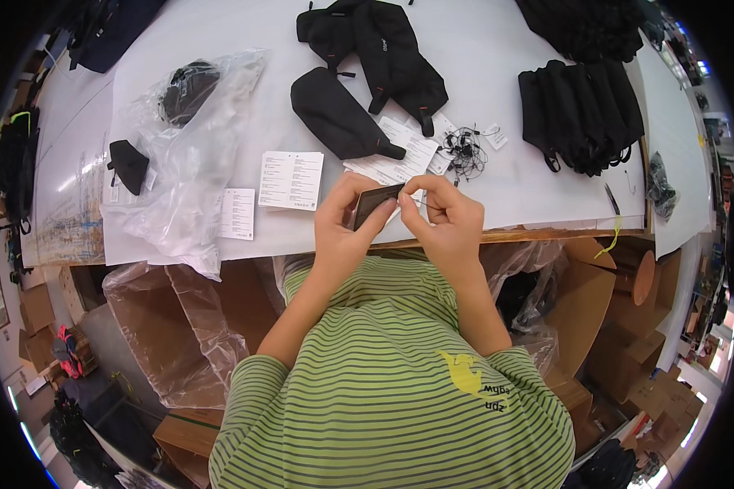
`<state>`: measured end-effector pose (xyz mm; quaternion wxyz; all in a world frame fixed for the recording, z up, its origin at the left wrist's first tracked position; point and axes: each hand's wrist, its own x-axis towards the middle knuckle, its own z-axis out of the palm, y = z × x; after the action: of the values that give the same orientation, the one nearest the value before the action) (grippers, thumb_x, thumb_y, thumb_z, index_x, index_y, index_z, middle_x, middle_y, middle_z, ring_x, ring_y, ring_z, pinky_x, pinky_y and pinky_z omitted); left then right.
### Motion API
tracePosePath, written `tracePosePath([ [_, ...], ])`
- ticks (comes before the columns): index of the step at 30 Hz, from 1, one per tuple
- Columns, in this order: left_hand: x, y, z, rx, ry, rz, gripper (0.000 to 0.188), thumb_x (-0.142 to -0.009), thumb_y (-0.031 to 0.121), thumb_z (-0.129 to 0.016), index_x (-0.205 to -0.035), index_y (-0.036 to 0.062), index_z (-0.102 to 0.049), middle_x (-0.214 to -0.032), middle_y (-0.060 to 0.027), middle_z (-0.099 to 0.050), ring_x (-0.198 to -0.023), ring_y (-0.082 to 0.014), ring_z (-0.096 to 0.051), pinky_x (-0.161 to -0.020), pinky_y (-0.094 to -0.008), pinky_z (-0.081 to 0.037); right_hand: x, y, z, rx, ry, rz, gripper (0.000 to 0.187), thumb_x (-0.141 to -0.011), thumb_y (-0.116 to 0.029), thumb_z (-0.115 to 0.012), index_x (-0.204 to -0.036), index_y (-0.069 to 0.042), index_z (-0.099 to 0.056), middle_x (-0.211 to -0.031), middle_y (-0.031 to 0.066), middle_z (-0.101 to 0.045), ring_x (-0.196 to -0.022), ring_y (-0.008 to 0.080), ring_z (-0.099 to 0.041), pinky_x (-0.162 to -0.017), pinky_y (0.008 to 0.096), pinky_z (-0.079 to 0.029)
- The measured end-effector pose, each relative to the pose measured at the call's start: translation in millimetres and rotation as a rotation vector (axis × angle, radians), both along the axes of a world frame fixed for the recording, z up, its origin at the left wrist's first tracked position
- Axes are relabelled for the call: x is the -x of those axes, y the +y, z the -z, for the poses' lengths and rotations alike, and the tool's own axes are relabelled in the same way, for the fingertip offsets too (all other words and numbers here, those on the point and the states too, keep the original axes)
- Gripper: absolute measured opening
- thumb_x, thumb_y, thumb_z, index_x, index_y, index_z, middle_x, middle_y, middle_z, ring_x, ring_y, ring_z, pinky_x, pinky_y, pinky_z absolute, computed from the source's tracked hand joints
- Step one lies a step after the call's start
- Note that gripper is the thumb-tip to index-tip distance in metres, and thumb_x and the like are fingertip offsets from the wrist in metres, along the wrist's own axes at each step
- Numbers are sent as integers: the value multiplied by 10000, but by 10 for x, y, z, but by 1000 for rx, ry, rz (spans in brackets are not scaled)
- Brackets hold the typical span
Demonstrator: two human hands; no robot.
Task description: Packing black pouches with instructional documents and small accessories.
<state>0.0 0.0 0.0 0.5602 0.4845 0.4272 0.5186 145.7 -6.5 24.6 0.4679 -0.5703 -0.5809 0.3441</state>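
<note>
My left hand grips a small dark card tag near the table's front edge, its thumb lying across the front of the card. At the card's upper right corner, my right hand has thumb and fingertip pinched together on a thin string, which is barely visible. White printed tags lie fanned out just beyond my hands. To their right is a tangle of black tag strings. Black zipped waist pouches rest farther back.
Stacked white printed cards lie left of my hands. Clear plastic bags with black pouches cover the table's left. Folded black pouches stand in a row at right, near a pen. Plastic-lined cardboard boxes sit below the edge.
</note>
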Motion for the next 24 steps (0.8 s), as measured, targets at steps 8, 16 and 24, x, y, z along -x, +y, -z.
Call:
tracePosePath([
  [8, 90, 51, -8, -317, 220, -13, 145, -794, -5, -675, -935, -32, -648, -846, -62, -595, -799, -130, -558, -706, -241, -436, -1, 39, -46, 46, 115, -5, 91, -814, -68, -675, -877, -40, -617, -505, -46, -280, -475, 39, -238, -451, 236, -190],
  [16, 132, 133, 25, 140, -88, 274, 133, -899, 97, -600, -968, -16, -606, -896, -28, -610, -821, -82, -558, -771, -238, -442, -169, 14, 23, 107, 98, -178, 93, -823, -53, -669, -885, -25, -605, -489, -62, -309, -479, 30, -251, -469, 230, -195],
  [24, 7, 143, 74, 25, 6, 288, 90, -902, 88, -591, -901, 6, -553, -825, -2, -564, -750, -64, -529, -719, -221, -428, -254, 43, 237, 377, 560, -269, 136, -897, -162, -616, -859, -36, -582, -567, -69, -450, -505, 17, -336, -474, 196, -255],
])
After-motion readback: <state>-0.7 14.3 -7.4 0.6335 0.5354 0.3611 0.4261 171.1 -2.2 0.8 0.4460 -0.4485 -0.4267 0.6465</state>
